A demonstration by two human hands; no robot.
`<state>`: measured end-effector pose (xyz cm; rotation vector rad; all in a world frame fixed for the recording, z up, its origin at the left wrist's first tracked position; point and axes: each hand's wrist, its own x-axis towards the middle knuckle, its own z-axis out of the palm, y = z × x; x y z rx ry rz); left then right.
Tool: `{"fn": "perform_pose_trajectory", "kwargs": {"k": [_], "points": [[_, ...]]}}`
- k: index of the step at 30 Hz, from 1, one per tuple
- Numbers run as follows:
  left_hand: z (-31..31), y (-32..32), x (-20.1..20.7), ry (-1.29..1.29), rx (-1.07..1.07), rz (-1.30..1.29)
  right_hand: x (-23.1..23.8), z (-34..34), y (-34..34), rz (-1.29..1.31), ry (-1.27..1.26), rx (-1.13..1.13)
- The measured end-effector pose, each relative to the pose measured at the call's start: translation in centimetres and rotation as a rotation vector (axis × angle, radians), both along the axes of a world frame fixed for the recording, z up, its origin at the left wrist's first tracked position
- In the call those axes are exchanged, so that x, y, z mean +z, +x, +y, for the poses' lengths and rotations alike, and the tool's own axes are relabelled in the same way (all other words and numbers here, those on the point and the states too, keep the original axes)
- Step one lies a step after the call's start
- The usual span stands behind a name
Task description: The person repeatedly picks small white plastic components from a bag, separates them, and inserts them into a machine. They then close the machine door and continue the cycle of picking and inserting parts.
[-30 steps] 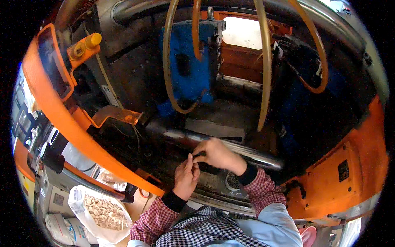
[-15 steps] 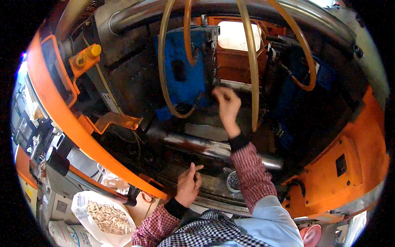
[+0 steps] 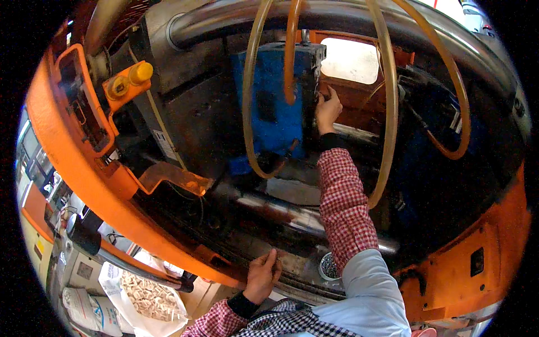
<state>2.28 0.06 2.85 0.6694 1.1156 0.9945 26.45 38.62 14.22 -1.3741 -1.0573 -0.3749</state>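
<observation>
My right hand (image 3: 328,110) reaches deep into the machine, up against the right-hand face of a blue mold block (image 3: 268,121). Its fingertips are bent toward that face; whatever they hold is too small or hidden to name. Low in the middle, my left hand (image 3: 262,277) stays near the machine's front edge, fingers curled and thumb pressed to them. What lies inside it is hidden. Beside my right forearm stands a small white cup (image 3: 328,266) with many small shiny metal pieces in it.
Pale hoses (image 3: 387,106) hang in front of the block. A polished steel bar (image 3: 275,210) crosses below, another (image 3: 337,21) above. The orange door frame (image 3: 120,216) curves along the left. A white sack (image 3: 151,295) of beige pieces stands lower left; an orange panel (image 3: 466,269) is at right.
My right hand has moved up and farther in, reaching the mold block's face. The left hand remains low, now with its fingers drawn in closer. The whole view has shifted.
</observation>
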Motion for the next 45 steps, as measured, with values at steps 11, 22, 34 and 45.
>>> {"fn": "perform_pose_trajectory", "kwargs": {"k": [11,22,34,45], "points": [[0.2,-0.3,0.3,-0.018,-0.018,-0.003,1.7,-1.5,-2.3,0.027,-0.064,0.053],[0.6,0.8,-1.1,0.142,-0.079,-0.103,0.1,-3.5,0.2,0.552,-0.147,0.953],[1.3,1.1,0.4,0.243,-0.013,-0.233,-6.8,-33.8,-8.0,-0.331,-0.541,1.086],[1.2,0.5,1.2,0.120,-0.025,-0.268,-6.4,-31.3,-7.5,-0.470,-0.298,0.962]]}}
